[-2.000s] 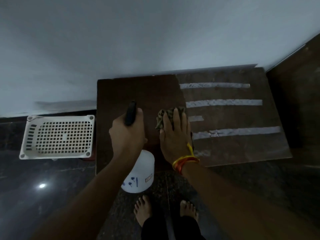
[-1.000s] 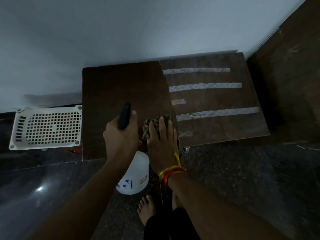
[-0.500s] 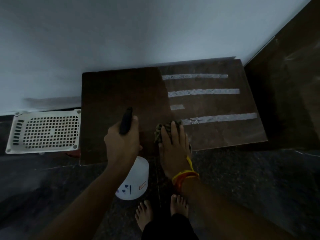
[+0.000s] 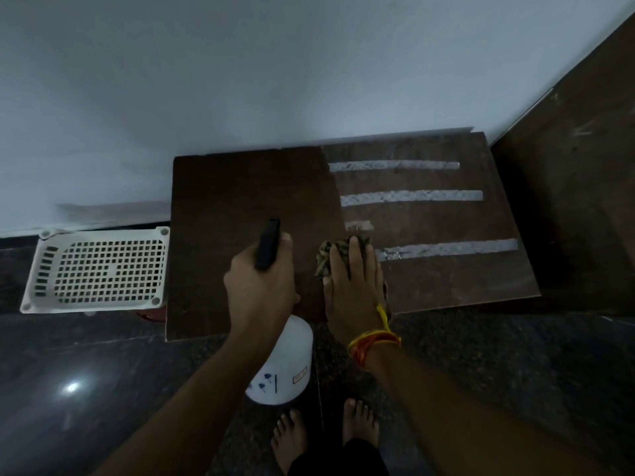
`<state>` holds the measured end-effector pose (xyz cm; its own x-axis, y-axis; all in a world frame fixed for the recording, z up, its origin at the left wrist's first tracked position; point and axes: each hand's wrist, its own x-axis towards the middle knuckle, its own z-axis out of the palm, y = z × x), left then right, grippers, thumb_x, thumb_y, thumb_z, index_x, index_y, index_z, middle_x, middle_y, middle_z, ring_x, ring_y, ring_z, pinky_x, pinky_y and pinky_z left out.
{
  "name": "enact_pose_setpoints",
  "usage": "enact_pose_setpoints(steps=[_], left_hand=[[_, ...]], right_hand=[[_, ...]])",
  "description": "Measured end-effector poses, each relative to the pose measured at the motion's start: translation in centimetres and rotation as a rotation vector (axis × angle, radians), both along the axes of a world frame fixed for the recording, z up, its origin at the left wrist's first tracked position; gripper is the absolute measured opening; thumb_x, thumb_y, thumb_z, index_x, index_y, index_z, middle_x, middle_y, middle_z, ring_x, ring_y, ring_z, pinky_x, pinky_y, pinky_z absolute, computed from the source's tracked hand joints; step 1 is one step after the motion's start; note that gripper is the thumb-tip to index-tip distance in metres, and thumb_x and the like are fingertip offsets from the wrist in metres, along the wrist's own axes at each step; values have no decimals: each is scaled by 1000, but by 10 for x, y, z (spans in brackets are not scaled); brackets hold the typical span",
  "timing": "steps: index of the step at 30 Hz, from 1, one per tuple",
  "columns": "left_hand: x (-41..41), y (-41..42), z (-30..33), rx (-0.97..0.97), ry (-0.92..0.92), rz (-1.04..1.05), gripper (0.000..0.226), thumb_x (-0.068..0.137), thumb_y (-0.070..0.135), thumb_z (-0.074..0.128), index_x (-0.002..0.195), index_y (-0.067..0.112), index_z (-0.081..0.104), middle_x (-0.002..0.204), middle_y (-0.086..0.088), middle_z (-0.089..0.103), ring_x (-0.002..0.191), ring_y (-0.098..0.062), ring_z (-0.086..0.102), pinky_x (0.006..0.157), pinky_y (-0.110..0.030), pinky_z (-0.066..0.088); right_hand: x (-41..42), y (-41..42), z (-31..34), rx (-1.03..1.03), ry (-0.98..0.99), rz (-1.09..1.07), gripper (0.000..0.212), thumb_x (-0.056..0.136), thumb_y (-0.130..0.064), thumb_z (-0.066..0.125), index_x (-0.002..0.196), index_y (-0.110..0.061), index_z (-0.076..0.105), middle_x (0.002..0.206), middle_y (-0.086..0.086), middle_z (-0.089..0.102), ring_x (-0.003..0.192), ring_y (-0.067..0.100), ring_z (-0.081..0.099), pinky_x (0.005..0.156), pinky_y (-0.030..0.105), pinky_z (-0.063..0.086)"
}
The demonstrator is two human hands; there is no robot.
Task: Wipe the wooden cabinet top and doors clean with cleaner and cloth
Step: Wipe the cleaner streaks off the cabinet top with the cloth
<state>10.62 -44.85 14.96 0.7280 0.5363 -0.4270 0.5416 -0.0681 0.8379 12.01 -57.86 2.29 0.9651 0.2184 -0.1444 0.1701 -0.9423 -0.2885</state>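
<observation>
Left hand (image 4: 261, 290) clenched round the bottle (image 4: 285, 365) neck, black nozzle (image 4: 268, 243) jutting above the knuckles, white body hanging below the cabinet top (image 4: 233, 201) front edge. Right hand (image 4: 354, 293) flat, fingers straight, pressing the cloth (image 4: 326, 255) on the top near its front. Pale stripes (image 4: 412, 197) lie to the right. White basket (image 4: 99, 269) on the floor, left of the cabinet.

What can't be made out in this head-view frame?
- Cabinet doors: below the cabinet top, out of sight.
- Spray bottle neck and trigger: hidden by the left hand.
- Most of the cloth: under the right hand.
- Bottle label: too small to read.
</observation>
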Motion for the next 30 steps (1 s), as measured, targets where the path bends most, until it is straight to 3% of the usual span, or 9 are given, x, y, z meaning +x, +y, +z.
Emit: enact_pose_setpoints(steps=[6,13,18,22,30], left_hand=[[6,2,-11,13,-1,-30,25,98,37,56,77,24,57,71,-5,65,44,-7,61,40,-14,45],[27,0,-14,6,31,21,26,97,40,57,76,24,59,65,-1,64,44,-7,63,39,-16,45],[46,4,-13,28,6,25,27,97,40,57,73,28,57,65,1,64,45,-8,65,43,-20,47],[62,7,-14,17,-17,49,26,97,39,57,73,29,56,66,1,64,46,-7,64,39,-14,45],[89,8,-19,7,-17,81,23,98,41,55,79,29,57,71,1,65,45,-5,63,41,-14,45]], right_hand=[[59,15,-2,25,-17,21,52,99,-34,35,149,-20,25,159,11,9,146,36,3,118,51,8],[30,7,1,12,-35,-2,52,96,-32,43,145,-20,32,157,13,18,144,38,13,115,52,14],[70,18,-2,29,-52,21,51,97,-32,41,145,-18,33,157,13,17,145,37,10,117,50,11],[108,26,-1,34,-61,40,51,98,-32,39,146,-17,31,158,13,14,145,36,8,118,49,11],[95,21,0,11,-67,53,52,95,-30,46,144,-15,36,155,16,22,143,40,15,116,51,14]])
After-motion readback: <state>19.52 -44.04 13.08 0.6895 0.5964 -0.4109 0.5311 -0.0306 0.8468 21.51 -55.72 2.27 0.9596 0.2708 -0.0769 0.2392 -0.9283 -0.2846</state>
